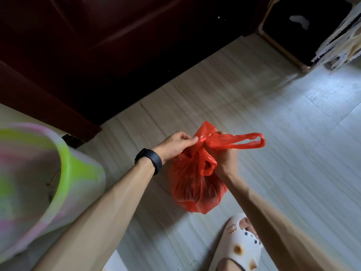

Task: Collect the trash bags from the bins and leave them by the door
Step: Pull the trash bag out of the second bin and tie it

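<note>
A red plastic trash bag (195,184) sits on the pale floor in the middle of the head view, bulging with dark contents. My left hand (175,145), with a black wristband, pinches the bag's gathered top on the left. On the bag's right side my right hand (226,159) grips the neck, partly hidden by the plastic. One red handle loop (246,142) stretches out to the right past my right hand. The white bin (84,173) with a green rim stands at the left, blurred and without a bag inside that I can see.
A dark red cabinet (58,55) fills the upper left, its corner near the bin. A black box in a pale frame (304,26) and lace cloth (340,40) stand upper right. My foot in a white slipper (240,245) rests at the bottom.
</note>
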